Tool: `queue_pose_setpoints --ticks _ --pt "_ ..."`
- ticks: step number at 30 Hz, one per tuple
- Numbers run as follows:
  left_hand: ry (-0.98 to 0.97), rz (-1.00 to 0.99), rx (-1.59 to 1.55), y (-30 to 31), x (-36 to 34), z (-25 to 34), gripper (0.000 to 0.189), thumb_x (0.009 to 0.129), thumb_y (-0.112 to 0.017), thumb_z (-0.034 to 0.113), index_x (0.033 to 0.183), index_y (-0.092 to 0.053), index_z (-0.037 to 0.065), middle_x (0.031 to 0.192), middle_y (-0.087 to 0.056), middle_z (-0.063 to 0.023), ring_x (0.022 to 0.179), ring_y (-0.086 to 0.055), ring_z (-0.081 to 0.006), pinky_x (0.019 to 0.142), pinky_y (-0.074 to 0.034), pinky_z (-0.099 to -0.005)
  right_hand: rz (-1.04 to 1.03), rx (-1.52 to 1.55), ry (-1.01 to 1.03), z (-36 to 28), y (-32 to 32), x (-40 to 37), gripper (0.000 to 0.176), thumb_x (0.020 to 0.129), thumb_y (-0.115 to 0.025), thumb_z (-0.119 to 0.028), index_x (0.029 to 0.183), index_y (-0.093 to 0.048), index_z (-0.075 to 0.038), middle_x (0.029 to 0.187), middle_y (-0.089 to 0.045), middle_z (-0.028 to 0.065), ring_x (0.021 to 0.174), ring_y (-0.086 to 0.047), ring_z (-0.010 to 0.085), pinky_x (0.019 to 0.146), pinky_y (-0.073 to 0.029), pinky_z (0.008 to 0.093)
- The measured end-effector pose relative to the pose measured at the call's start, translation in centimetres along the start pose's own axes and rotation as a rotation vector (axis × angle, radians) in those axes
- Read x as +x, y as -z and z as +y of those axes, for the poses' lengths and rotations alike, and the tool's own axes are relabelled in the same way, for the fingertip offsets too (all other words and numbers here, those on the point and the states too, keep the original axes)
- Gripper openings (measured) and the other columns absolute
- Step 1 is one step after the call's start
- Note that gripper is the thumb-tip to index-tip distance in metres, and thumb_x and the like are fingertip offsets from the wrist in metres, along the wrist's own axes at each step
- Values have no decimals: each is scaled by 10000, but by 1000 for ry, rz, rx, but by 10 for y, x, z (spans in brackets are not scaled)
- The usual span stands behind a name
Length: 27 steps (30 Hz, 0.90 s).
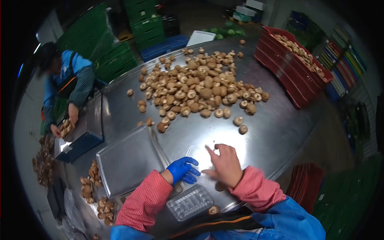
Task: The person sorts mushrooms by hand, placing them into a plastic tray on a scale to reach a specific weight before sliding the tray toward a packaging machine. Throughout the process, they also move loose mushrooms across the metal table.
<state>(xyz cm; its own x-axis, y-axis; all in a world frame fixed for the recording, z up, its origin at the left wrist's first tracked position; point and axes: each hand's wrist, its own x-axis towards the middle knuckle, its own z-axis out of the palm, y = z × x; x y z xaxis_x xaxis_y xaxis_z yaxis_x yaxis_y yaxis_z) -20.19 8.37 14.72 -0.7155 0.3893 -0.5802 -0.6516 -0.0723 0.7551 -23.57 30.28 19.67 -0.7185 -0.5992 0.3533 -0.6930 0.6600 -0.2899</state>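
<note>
My left hand (pixel 183 170), in a blue glove, is open over the metal table (pixel 276 132) with its fingers stretched to the right. Bare and open, my right hand (pixel 225 165) hovers opposite it, index finger and thumb spread apart. Between and beyond the fingers, glare and a faint clear outline show on the steel. A clear plastic punnet (pixel 190 203) lies just below my left hand, close to my body. One mushroom (pixel 214 209) sits by its right corner; another (pixel 220 186) is partly hidden under my right hand. The large mushroom pile (pixel 200 84) spreads farther back.
A shallow metal tray (pixel 130 160) lies left of my hands. Filled mushroom packs (pixel 105 209) stand beyond it. At far left a person (pixel 72 86) holds a mushroom pack over a metal box (pixel 84 128). A red crate (pixel 282 66) of mushrooms stands at back right.
</note>
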Motion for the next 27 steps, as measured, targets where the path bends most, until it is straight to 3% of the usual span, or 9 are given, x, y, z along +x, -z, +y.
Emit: queue_pose_setpoints --ticks 1,3,5,7,9,12,16,19,27 --pt "-41 -37 14 -10 14 1 280 962 -426 131 1233 -450 67 1051 -630 -212 893 -655 -308 737 -567 -405 -88 -28 -104 23 6 2 663 696 -758 -376 1218 -514 -48 966 -564 151 874 -562 286 794 -441 402" --pt "-117 -75 63 -24 51 10 337 935 -492 115 1265 -440 72 1062 -628 -189 933 -635 -279 820 -533 -359 -484 532 -370 83 -2 -2 479 801 -683 -286 1192 -531 -55 835 -593 113 744 -596 228 672 -486 353" --pt "-229 -22 269 -25 103 17 444 894 -589 126 1301 -416 78 1127 -602 -182 1004 -608 -271 866 -509 -341 -564 1033 -510 149 -19 -16 312 874 -578 -192 1151 -553 -51 710 -590 84 640 -596 156 533 -482 302" --pt "-255 272 408 -3 163 25 817 734 -792 201 1390 -315 97 1250 -518 -188 1137 -529 -286 938 -462 -351 -179 978 -709 210 -8 -21 214 907 -514 -134 1087 -574 -35 680 -577 72 676 -595 92 509 -481 273" --pt "-238 533 405 27 197 41 1120 574 -896 278 1445 -210 123 1320 -446 -197 1207 -467 -315 979 -432 -398 144 707 -955 289 -5 -27 198 919 -483 -141 1056 -576 -32 710 -611 121 678 -628 181 571 -505 327" --pt "-355 712 536 73 245 42 1257 498 -922 341 1462 -153 93 1344 -423 -218 1228 -454 -322 1019 -402 -404 206 182 -916 389 -14 -33 218 930 -458 -175 1052 -572 -35 807 -646 174 751 -639 319 681 -504 401" --pt "-494 734 777 76 290 54 1364 415 -937 394 1469 -123 102 1370 -388 -227 1247 -439 -333 1029 -400 -417 101 188 -824 403 -40 3 234 930 -465 -204 1074 -571 -53 836 -649 188 796 -634 356 739 -491 430" --pt "-231 759 995 34 277 80 1412 377 -940 418 1477 -97 144 1364 -389 -219 1260 -424 -349 1043 -386 -428 -18 464 -709 370 -72 42 231 925 -471 -201 1090 -569 -72 819 -646 185 801 -638 346 742 -491 428" --pt "-502 532 603 3 278 43 1443 401 -939 391 1482 -20 126 1415 -288 -232 1311 -356 -338 1080 -337 -414 84 653 -603 310 -132 60 249 932 -471 -237 1089 -560 -65 911 -639 231 855 -618 385 765 -472 435"
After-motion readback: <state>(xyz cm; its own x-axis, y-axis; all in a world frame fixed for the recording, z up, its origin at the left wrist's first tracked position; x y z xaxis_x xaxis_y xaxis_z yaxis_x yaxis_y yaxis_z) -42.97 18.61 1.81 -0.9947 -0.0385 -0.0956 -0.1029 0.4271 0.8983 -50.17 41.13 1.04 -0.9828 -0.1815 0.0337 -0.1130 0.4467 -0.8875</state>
